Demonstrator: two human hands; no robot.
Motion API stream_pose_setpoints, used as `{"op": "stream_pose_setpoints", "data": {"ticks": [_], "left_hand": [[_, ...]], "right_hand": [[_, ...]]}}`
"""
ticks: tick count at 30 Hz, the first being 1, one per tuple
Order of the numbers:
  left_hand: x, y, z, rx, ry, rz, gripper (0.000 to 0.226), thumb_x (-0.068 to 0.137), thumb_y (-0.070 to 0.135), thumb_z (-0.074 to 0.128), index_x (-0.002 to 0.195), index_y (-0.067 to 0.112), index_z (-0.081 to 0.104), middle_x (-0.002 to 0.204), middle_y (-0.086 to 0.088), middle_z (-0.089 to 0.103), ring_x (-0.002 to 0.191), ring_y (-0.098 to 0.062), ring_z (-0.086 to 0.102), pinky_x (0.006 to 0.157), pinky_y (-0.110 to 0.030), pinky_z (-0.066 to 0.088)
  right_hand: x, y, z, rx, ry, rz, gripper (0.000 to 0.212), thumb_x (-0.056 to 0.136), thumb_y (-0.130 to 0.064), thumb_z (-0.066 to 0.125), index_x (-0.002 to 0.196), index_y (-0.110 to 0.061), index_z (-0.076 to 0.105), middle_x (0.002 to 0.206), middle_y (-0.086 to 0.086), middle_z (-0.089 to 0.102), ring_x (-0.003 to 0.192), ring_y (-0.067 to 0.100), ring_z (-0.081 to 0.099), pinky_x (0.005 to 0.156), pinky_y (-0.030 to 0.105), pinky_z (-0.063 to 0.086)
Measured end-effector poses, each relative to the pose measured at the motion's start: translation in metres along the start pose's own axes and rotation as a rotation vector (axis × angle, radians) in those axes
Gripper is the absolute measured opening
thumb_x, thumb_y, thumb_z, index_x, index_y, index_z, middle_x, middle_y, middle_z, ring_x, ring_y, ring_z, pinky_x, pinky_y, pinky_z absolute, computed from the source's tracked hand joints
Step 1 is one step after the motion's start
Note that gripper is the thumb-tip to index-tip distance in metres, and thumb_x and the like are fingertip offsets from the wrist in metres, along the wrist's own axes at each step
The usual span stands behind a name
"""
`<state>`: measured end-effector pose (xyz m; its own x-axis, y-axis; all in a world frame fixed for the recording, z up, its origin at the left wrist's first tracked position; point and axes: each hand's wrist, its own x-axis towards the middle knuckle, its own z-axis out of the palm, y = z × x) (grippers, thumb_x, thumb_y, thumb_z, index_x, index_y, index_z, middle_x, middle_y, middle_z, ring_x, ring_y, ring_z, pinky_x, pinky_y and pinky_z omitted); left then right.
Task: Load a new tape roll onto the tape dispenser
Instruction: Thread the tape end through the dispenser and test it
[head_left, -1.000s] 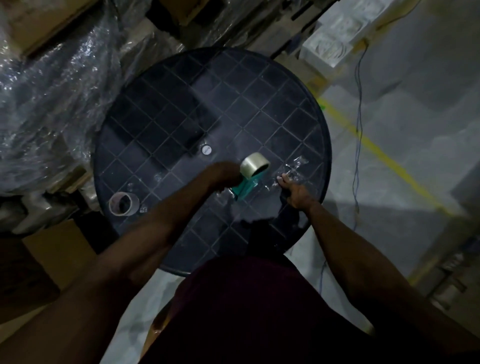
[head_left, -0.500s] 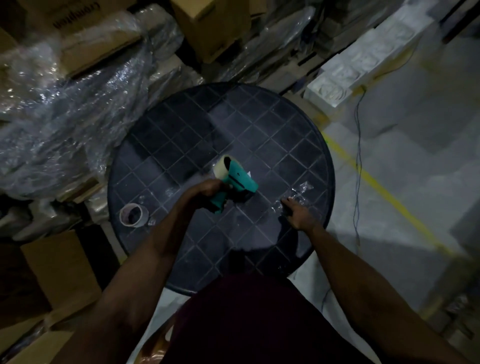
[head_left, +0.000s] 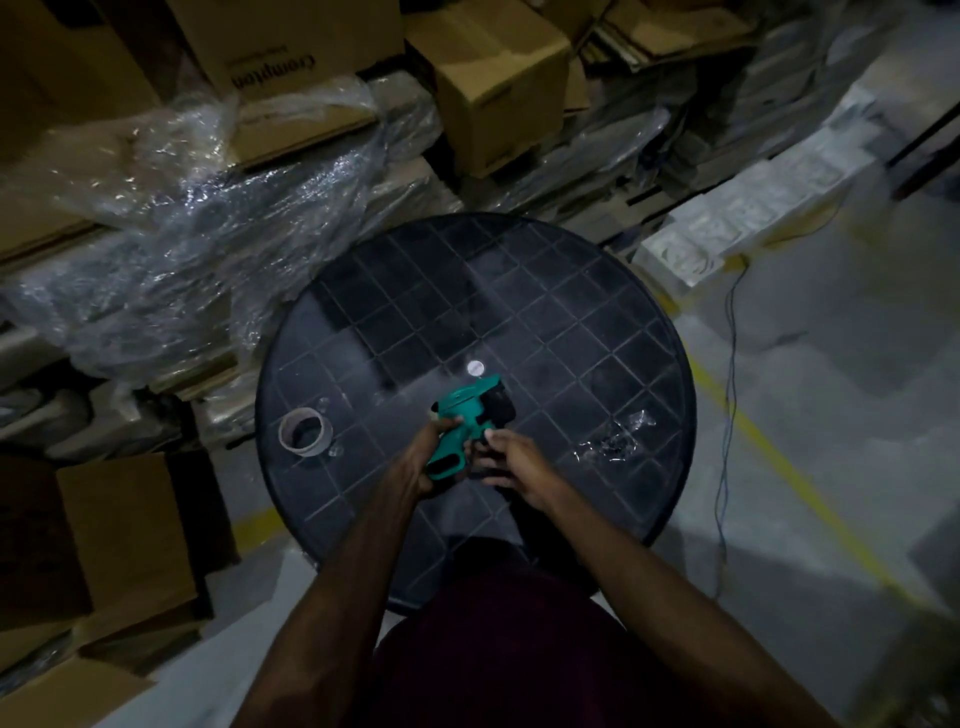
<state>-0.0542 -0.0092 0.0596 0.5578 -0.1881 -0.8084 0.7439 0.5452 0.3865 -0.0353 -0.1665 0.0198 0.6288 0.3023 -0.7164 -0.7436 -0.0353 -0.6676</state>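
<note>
My left grip (head_left: 434, 457) wraps around the handle of the teal tape dispenser (head_left: 462, 423), holding it just above the round dark counter (head_left: 597, 322); my right grip (head_left: 514, 460) sits against the dispenser's near side, though I cannot tell whether it holds anything. From the head view, an empty-looking tape core (head_left: 304, 431) stands on the counter's left part, and crumpled clear plastic (head_left: 615, 436) lies to the right.

The tape dispenser (head_left: 464, 415) looks like matt teal plastic. The round table (head_left: 571, 322) is dark, faintly glossy and grid-grooved. At ten o'clock, clear wrap (head_left: 208, 228) glistens, crinkled.
</note>
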Motion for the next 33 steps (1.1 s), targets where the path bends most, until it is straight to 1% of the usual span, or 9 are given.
{"op": "stream_pose_setpoints", "data": {"ticks": [3, 6, 10, 14, 18, 23, 25, 29, 33], "left_hand": [[-0.012, -0.015, 0.004, -0.085, -0.094, 0.050, 0.014, 0.095, 0.022, 0.057, 0.093, 0.011, 0.066, 0.058, -0.001, 0.065, 0.045, -0.010, 0.061, 0.044, -0.021, 0.052], [-0.014, -0.024, 0.000, -0.075, -0.099, 0.050, 0.010, 0.092, 0.015, 0.057, 0.087, 0.013, 0.065, 0.056, 0.002, 0.061, 0.042, -0.006, 0.057, 0.040, -0.018, 0.049], [-0.007, -0.027, -0.005, 0.215, -0.063, 0.001, 0.021, 0.092, 0.019, 0.056, 0.073, 0.014, 0.061, 0.056, 0.001, 0.056, 0.043, -0.010, 0.054, 0.044, -0.020, 0.047], [-0.003, -0.027, 0.002, 0.519, 0.044, 0.077, 0.019, 0.094, 0.005, 0.053, 0.076, 0.008, 0.056, 0.058, -0.006, 0.057, 0.039, -0.011, 0.055, 0.041, -0.020, 0.047], [0.003, -0.037, 0.006, 0.647, 0.123, 0.290, 0.021, 0.091, -0.005, 0.054, 0.075, 0.007, 0.059, 0.064, -0.010, 0.056, 0.041, -0.009, 0.053, 0.044, -0.020, 0.047], [0.019, -0.048, -0.008, 0.798, 0.209, 0.385, 0.018, 0.088, 0.001, 0.058, 0.075, 0.012, 0.062, 0.070, -0.010, 0.063, 0.060, -0.022, 0.058, 0.067, -0.038, 0.049], [0.024, -0.051, -0.013, 0.828, 0.236, 0.376, 0.017, 0.090, 0.005, 0.058, 0.075, 0.013, 0.062, 0.071, -0.010, 0.065, 0.061, -0.024, 0.060, 0.072, -0.044, 0.053], [0.025, -0.056, -0.011, 0.997, 0.303, 0.412, 0.012, 0.085, 0.018, 0.064, 0.077, 0.011, 0.069, 0.074, -0.009, 0.072, 0.070, -0.027, 0.070, 0.072, -0.042, 0.059], [0.017, -0.051, -0.011, 1.169, 0.416, 0.501, 0.020, 0.081, 0.025, 0.073, 0.094, 0.009, 0.073, 0.090, -0.009, 0.074, 0.078, -0.021, 0.067, 0.064, -0.027, 0.044]], "right_hand": [[0.001, -0.004, 0.016, 0.126, -0.013, 0.039, 0.018, 0.096, -0.036, 0.056, 0.094, -0.021, 0.065, 0.077, -0.001, 0.070, 0.065, 0.015, 0.066, 0.059, 0.030, 0.054], [0.008, 0.004, 0.025, 0.135, 0.117, -0.089, 0.008, 0.090, -0.023, 0.067, 0.089, -0.016, 0.064, 0.068, 0.008, 0.065, 0.051, 0.018, 0.061, 0.052, 0.028, 0.053], [0.012, 0.011, 0.028, 0.038, 0.252, -0.329, 0.020, 0.079, -0.020, 0.076, 0.079, -0.003, 0.065, 0.073, 0.017, 0.062, 0.063, 0.022, 0.058, 0.057, 0.030, 0.049], [0.014, 0.007, 0.022, -0.179, 0.347, -0.487, 0.019, 0.078, -0.002, 0.077, 0.095, 0.006, 0.072, 0.086, 0.011, 0.063, 0.070, 0.004, 0.064, 0.064, 0.020, 0.053], [0.022, 0.011, 0.018, -0.278, 0.379, -0.477, 0.026, 0.074, -0.005, 0.080, 0.100, -0.004, 0.075, 0.092, 0.005, 0.063, 0.084, 0.024, 0.068, 0.076, 0.036, 0.059], [0.012, -0.003, 0.016, -0.188, 0.246, -0.417, 0.022, 0.076, -0.015, 0.080, 0.094, -0.005, 0.074, 0.095, 0.021, 0.072, 0.081, 0.023, 0.069, 0.075, 0.041, 0.057], [0.011, -0.008, 0.019, -0.159, 0.201, -0.386, 0.016, 0.079, -0.019, 0.078, 0.089, -0.008, 0.074, 0.092, 0.018, 0.074, 0.079, 0.022, 0.069, 0.073, 0.042, 0.058], [0.017, -0.008, 0.024, -0.252, 0.353, -0.416, 0.019, 0.079, -0.034, 0.076, 0.071, -0.017, 0.071, 0.072, 0.005, 0.073, 0.066, 0.014, 0.067, 0.065, 0.038, 0.058], [0.020, -0.008, 0.027, -0.356, 0.390, -0.395, 0.016, 0.081, -0.030, 0.075, 0.077, -0.016, 0.071, 0.070, -0.003, 0.070, 0.062, 0.007, 0.063, 0.059, 0.021, 0.051]]}}
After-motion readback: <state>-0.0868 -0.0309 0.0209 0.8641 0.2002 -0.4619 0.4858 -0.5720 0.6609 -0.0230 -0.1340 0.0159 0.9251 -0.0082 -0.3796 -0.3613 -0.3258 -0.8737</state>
